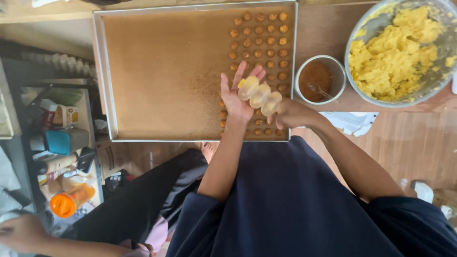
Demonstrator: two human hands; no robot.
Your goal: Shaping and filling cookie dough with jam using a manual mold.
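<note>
Holding my left hand (236, 101) palm up over the near right part of the large rectangular metal baking tray (101, 71), I keep its fingers (239, 74) spread and open, gripping nothing. Across that palm lies a pale translucent plastic mould with three round lobes (260, 96). Its long axis runs from the far left, at my left fingertips, down toward the near right, where my right hand (291, 114) takes its end. My right fingers look pinched on that near-right lobe, though most of them are hidden behind the mould, so I cannot tell exactly how they close. The mould is thus touching both hands, resting on the left and held by the right, and the right hand is the one that controls it.

Under my hands, the tray's brown liner carries rows of small round golden dough balls (264, 33) along its right side; its left side is bare liner. Just right of the tray on the wooden counter (328, 28) stands a small round metal cup of brown liquid (319, 79) with a spoon in it, and farther right a large glass bowl of crumbly yellow dough (395, 47). At the near left, another person's hand (21, 232) shows, well apart from mine.
</note>
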